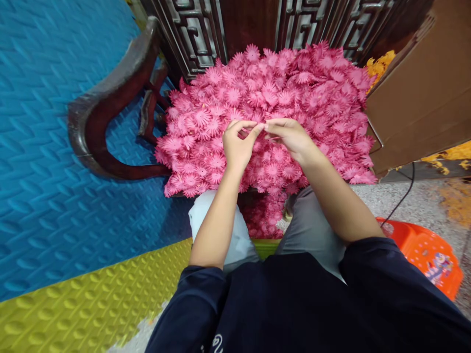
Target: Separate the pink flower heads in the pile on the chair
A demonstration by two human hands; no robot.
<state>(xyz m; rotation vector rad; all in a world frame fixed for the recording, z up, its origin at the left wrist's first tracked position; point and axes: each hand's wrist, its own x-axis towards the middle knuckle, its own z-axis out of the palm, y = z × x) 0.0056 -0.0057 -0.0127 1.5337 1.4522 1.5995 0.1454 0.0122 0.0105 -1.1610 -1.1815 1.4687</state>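
Above a thick heap of pink artificial flowers (270,95), both hands meet at their fingertips. My left hand (238,144) is closed in a pinch, thumb and forefinger pressed together. My right hand (289,135) also pinches, its thumb and forefinger tips touching those of the left. Whatever sits between the fingertips is too small or hidden to make out. Flower heads with thin pointed petals spread below and all round the hands. More pink flowers (263,215) lie lower down, between the knees.
A dark carved wooden armrest (99,117) curves at the left over blue matting (44,147). Behind the flowers stands dark latticework (195,34). A cardboard box (415,93) is at the right, with orange artificial petals (380,63) beside it. An orange plastic stool (427,255) and a black cable (403,196) are lower right.
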